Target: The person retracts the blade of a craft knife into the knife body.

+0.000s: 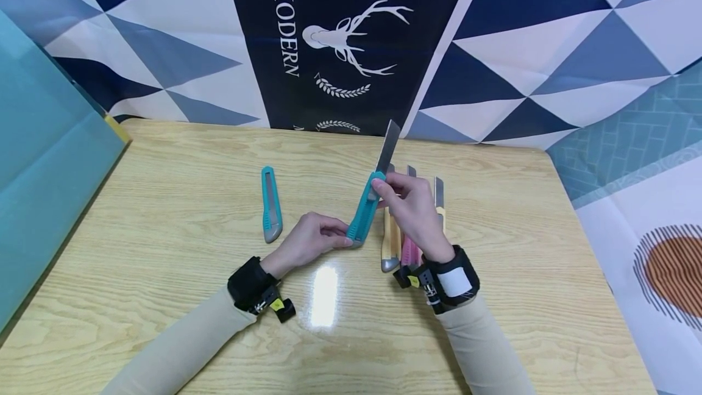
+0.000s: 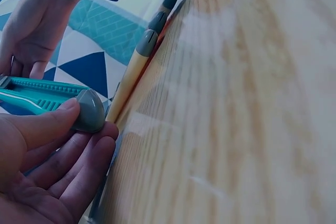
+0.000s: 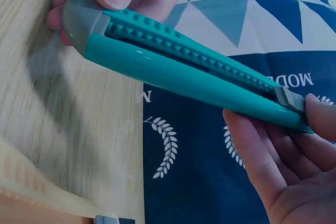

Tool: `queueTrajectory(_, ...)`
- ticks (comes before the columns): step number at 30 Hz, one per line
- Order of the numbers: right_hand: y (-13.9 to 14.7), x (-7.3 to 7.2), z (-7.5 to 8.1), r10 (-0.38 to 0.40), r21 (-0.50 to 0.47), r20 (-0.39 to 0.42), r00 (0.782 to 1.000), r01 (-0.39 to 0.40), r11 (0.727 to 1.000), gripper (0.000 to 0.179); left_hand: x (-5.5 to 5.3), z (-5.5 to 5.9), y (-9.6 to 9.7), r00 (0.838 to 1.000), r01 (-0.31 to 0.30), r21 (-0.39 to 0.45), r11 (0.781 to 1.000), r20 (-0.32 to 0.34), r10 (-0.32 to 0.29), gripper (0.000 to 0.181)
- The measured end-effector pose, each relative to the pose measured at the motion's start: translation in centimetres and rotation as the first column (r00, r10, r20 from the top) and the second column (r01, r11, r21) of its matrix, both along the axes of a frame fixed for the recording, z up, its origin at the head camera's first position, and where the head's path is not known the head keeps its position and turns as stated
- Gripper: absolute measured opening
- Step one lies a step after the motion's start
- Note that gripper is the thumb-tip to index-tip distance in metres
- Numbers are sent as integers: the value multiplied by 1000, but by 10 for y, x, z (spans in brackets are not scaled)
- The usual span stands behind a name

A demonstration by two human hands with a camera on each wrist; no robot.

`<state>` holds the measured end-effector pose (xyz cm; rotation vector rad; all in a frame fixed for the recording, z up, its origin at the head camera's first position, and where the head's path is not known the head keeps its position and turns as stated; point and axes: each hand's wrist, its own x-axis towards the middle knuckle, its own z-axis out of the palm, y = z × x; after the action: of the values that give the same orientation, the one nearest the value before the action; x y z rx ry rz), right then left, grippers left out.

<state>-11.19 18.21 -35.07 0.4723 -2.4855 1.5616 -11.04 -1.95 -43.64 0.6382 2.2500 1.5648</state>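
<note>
A teal box cutter (image 1: 364,213) is held up at a slant over the table, its long blade (image 1: 389,146) extended toward the back. My left hand (image 1: 308,241) pinches the grey end cap (image 2: 91,112) between thumb and fingers. Higher on the handle, my right hand (image 1: 411,206) grips the cutter, thumb on the grey slider (image 3: 290,99). To the left lies a second teal cutter (image 1: 271,207) with its blade inside the handle. Beneath and beside my right hand are a yellow cutter (image 1: 391,242), a pink cutter (image 1: 408,253) and another yellow-handled cutter (image 1: 439,195), all partly hidden.
The wooden table (image 1: 181,230) carries everything. A light-blue panel (image 1: 49,157) borders its left side, and a patterned cloth (image 1: 351,47) with a deer print hangs behind the far edge. Exposed blade tips of the row of cutters point toward the back.
</note>
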Motion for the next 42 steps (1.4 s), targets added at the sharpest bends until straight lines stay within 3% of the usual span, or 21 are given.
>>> queueTrajectory(3, 2, -4, -9, -19, 25, -6, 1000, 19, 1000, 18, 1, 0, 0, 1000, 8, 3, 1000, -3, -8, 12)
queueTrajectory(10, 1, -4, -13, -62, 85, -31, 998, 65, 994, 17, 1, -1, 1, 1000, 10, -10, 1000, -8, -10, 14)
queueTrajectory(14, -1, -4, -14, -77, 59, -32, 996, 79, 995, 16, 1, 0, 1, 1000, 1, -6, 1000, -11, -1, 15)
queueTrajectory(21, -11, 9, 13, -52, 26, 37, 998, 51, 998, 17, -1, 0, 0, 1000, -14, 5, 1000, 7, 14, 17)
queueTrajectory(31, -7, 7, 14, 11, -53, 161, 987, -3, 999, 25, 1, 2, 2, 1000, -24, 25, 999, 21, 24, 21)
queueTrajectory(42, -5, 11, 16, -14, -30, 100, 995, 17, 999, 17, 4, 4, 6, 998, -31, 39, 999, 47, 29, 22)
